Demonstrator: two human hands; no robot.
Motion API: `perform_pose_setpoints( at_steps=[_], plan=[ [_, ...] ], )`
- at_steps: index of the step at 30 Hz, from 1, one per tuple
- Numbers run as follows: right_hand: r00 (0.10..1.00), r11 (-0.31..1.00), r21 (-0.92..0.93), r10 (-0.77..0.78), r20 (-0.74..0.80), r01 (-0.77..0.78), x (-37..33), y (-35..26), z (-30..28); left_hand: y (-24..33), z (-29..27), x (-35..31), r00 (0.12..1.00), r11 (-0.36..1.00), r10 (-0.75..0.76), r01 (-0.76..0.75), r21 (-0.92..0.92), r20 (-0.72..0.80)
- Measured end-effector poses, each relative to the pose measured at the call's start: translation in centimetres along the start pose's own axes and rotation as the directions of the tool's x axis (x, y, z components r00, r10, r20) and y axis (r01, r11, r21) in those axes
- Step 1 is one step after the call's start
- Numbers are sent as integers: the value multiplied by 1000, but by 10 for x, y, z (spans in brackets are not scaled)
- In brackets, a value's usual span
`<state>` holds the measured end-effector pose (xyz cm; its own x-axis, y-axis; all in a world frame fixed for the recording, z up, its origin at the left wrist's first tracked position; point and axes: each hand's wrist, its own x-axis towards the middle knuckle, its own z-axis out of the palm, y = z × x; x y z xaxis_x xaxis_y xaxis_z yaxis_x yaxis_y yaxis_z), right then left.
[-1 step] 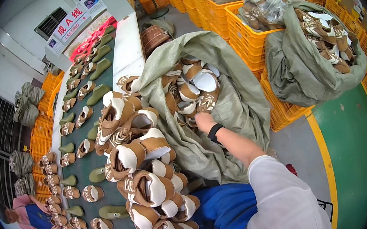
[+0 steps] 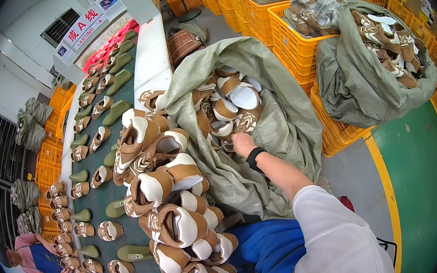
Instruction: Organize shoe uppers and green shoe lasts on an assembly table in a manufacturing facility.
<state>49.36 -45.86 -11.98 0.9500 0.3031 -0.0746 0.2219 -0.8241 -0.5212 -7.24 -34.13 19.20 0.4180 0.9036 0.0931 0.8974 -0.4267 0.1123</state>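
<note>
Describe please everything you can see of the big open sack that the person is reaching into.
The sack is grey-green, seemingly woven plastic cloth, wrinkled and slumped on the floor beside the conveyor. Its mouth is folded wide open, showing many brown-and-white shoe uppers piled loosely inside. The right hand, a black band on its wrist, reaches into the mouth and touches the uppers. Behind it stand orange crates. The left hand is not visible.

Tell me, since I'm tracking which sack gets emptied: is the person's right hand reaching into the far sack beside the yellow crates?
No, the right hand is in the near open sack, among the shoe uppers.
</note>
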Motion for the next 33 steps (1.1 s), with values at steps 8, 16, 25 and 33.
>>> perform_pose_setpoints(
  at_steps=[8, 16, 25, 33],
  plan=[
    [989, 966, 213, 145, 25, -147, 11, 16, 81, 39, -9, 4, 999, 990, 31, -34, -140, -24],
    [989, 989, -58, -141, -53, 138, -91, 13, -63, 84, -22, 4, 999, 978, -17, 11, -211, -27],
    [937, 950, 146, -231, -263, 276, -200, 6, -123, 79, 24, 2, 914, 708, 389, -375, -599, -112],
    [405, 352, 201, -767, -498, 914, -263, -157, -181, 99, 34, 6, 795, 613, 553, -590, -526, -248]
  ],
)
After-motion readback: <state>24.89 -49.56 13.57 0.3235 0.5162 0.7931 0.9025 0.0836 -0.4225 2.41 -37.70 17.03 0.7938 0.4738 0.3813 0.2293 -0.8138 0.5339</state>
